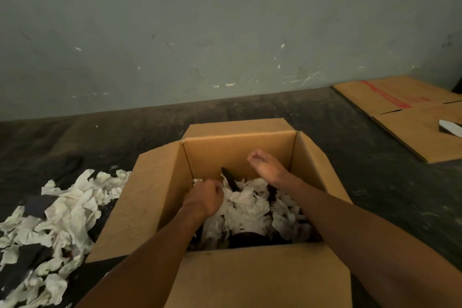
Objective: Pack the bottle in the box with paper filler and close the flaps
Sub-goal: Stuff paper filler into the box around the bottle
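An open brown cardboard box (160, 190) stands on the dark floor with all its flaps spread outward. Crumpled white paper filler (250, 207) fills its bottom, with dark patches between the pieces. A dark rounded shape (246, 239) shows under the paper near the front wall; I cannot tell if it is the bottle. My left hand (203, 197) is inside the box at the left, fingers closed on a wad of the filler. Over the back right of the box hovers my right hand (266, 165), fingers loosely curled, nothing in it.
A loose heap of white paper with dark scraps (50, 227) lies on the floor left of the box. Flattened cardboard with red print (410, 112) lies at the far right, with a small white object (450, 127) on it. A grey-green wall stands behind.
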`<state>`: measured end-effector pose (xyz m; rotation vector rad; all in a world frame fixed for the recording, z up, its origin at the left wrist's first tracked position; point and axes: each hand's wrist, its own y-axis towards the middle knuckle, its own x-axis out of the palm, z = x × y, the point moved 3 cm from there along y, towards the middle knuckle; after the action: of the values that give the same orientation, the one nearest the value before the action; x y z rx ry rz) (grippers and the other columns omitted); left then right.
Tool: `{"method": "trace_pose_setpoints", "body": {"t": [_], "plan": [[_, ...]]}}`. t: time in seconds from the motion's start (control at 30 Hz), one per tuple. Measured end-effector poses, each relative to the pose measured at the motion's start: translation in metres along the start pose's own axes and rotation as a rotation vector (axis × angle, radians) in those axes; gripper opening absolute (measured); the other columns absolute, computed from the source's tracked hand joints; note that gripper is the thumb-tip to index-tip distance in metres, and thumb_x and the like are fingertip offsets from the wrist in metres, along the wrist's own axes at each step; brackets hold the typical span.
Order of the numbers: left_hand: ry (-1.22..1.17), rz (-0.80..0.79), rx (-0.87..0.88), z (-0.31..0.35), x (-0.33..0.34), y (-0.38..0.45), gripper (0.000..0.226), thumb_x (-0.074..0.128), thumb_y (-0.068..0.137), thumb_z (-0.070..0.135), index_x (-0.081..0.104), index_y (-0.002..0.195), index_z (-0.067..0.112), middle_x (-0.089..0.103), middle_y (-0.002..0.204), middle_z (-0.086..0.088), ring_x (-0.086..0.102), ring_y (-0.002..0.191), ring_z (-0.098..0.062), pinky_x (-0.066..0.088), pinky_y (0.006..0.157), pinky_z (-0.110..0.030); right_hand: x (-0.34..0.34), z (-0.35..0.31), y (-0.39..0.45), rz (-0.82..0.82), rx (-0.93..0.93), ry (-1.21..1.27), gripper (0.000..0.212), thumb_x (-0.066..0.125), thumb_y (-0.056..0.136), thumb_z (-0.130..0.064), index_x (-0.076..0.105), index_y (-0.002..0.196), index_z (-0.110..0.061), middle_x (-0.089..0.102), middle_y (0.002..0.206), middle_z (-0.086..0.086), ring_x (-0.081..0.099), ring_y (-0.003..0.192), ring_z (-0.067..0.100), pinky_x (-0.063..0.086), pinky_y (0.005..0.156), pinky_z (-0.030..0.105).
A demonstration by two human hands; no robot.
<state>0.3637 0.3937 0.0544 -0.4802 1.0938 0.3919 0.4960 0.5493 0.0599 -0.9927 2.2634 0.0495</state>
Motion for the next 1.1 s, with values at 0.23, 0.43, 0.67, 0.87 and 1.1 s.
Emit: {"method": "trace_pose_setpoints", "body": {"t": [0.23,0.43,0.67,0.87,1.1], "plan": [[-0.105,-0.468,0.059,-0.003,0.025,0.005,0.042,0.050,0.098,0.041,0.053,0.136,0.024,0.052,0.141,-0.001,0.050,0.122,-0.018,0.040,0.102,-0.028,-0.005,-0.004,0.000,0.005,-0.060,-0.162,0.053,0.057,0.081,0.004,0.041,0.120,-0.030,0.038,0.126,0.002,0.040,0.116,0.022,0.042,0.101,0.045],[-0.247,-0.502,0.041,-0.008,0.034,0.004,0.063,0.051,0.099,0.039,0.023,0.154,0.030,0.025,0.162,-0.003,0.035,0.141,-0.021,0.031,0.112,-0.028,0.020,0.018,-0.014,-0.665,0.247,-0.709,0.025,0.051,0.097,-0.020,0.065,0.106,-0.001,0.068,0.101,0.015,0.065,0.083,0.025,0.056,0.074,0.039],[0.094,-0.115,0.034,-0.006,0.004,0.004,0.054,0.048,0.096,0.041,0.033,0.147,0.029,0.036,0.151,-0.012,0.039,0.134,-0.034,0.038,0.109,-0.046,0.003,0.014,-0.008,-0.418,0.139,-0.707,0.061,0.062,0.091,-0.041,0.039,0.139,-0.013,0.044,0.144,0.010,0.048,0.126,0.031,0.045,0.094,0.038],[0.244,-0.636,0.008,-0.023,0.036,-0.009,0.082,0.045,0.095,0.060,0.009,0.157,0.021,0.009,0.166,-0.004,0.011,0.152,-0.025,0.015,0.122,-0.043,0.016,0.031,-0.047,-0.668,0.134,-1.267,0.063,0.062,0.095,-0.027,0.035,0.149,-0.012,0.040,0.152,0.012,0.044,0.135,0.029,0.039,0.105,0.039],[0.293,-0.598,0.008,-0.017,0.012,-0.006,0.067,0.043,0.099,0.049,0.024,0.155,0.017,0.023,0.163,-0.006,0.024,0.148,-0.025,0.025,0.118,-0.035,-0.002,0.031,-0.022,-0.246,0.022,-1.032,0.056,0.052,0.096,-0.030,0.034,0.147,-0.015,0.035,0.152,0.015,0.047,0.130,0.035,0.045,0.101,0.044]]}}
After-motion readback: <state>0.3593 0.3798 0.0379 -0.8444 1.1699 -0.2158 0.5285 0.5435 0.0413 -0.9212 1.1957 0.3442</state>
